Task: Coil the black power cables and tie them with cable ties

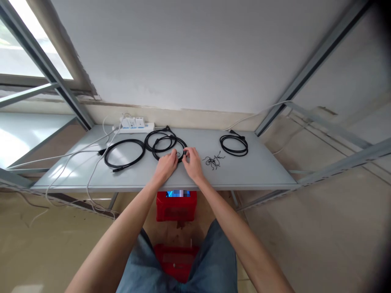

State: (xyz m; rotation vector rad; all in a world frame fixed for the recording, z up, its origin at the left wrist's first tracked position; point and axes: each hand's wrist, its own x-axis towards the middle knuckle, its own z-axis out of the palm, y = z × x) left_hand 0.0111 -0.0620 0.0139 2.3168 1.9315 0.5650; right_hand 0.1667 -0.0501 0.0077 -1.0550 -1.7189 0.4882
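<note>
In front of me a coiled black cable [156, 143] lies on the grey shelf, with both of my hands at its near right side. My left hand [167, 165] is closed over the lower part of the coil. My right hand [193, 163] pinches the coil's right edge between thumb and fingers. A thin black tie [178, 154] curls up between the two hands; which fingers grip it cannot be made out. To the right of my right hand lies a loose heap of short black ties [213, 161].
A second coil [148, 140] partly overlaps behind, and a wider cable loop [124, 141] lies left. Another coiled cable [234, 153] rests at the right. A white power strip [134, 127] with plugged adapters stands back left; white cords trail over the shelf [262, 173]. Below is a red crate [176, 213].
</note>
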